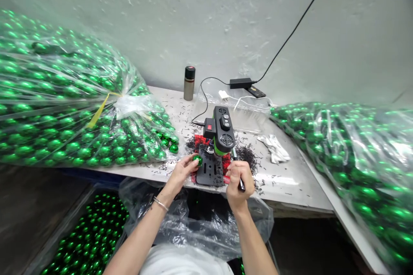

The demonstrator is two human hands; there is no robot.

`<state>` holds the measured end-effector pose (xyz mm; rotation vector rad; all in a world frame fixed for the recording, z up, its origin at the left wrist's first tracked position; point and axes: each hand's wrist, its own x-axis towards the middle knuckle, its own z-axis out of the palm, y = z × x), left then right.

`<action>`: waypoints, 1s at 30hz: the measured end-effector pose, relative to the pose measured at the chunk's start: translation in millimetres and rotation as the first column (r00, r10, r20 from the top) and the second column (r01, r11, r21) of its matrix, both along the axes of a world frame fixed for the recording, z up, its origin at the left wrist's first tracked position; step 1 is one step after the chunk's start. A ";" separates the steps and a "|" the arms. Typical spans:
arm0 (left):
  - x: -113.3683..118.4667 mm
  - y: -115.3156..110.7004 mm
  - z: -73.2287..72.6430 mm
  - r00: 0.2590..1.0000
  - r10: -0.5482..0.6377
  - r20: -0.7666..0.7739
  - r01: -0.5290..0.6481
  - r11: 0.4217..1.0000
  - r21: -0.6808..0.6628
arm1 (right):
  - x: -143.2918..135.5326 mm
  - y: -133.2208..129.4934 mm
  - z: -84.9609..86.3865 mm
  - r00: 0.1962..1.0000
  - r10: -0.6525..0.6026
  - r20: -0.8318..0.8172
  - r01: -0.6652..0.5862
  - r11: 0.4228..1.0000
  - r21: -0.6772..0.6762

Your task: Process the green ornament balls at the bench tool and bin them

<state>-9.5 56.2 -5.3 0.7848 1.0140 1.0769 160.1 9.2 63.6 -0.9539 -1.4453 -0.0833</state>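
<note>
My left hand [182, 173] pinches a shiny green ball [197, 160] at the left edge of a black slotted base plate [209, 172]. My right hand [239, 182] is wrapped round the black grip of a lever [241, 185] on the right side of a small bench machine [223, 129]. The machine has a black top with round vents, a red switch and a green band below. A red sheet [226, 161] lies under it, strewn with many short black bits [247, 159].
Clear bags of green balls bulge at left [58, 107] and right [364, 167]. A flask [189, 83], a power adapter [240, 83], a clear plastic box [251, 116] and white gloves [275, 149] lie around the machine. A bin of green balls [93, 227] stands below left.
</note>
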 end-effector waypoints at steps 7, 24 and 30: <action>24.8 -0.8 -16.7 0.857 0.116 -0.502 0.066 0.942 0.329 | -0.2 -0.6 -2.2 1.000 -0.008 -0.002 0.008 1.000 -0.008; 42.1 -3.3 -14.9 0.618 0.240 -0.748 0.263 0.834 0.485 | -0.2 -2.4 -7.8 1.000 -0.013 -0.008 0.013 1.000 -0.022; 41.9 -2.4 -18.0 0.616 0.260 -0.744 0.259 0.825 0.503 | 5.6 3.5 -39.9 0.995 0.010 0.095 -0.016 0.998 0.063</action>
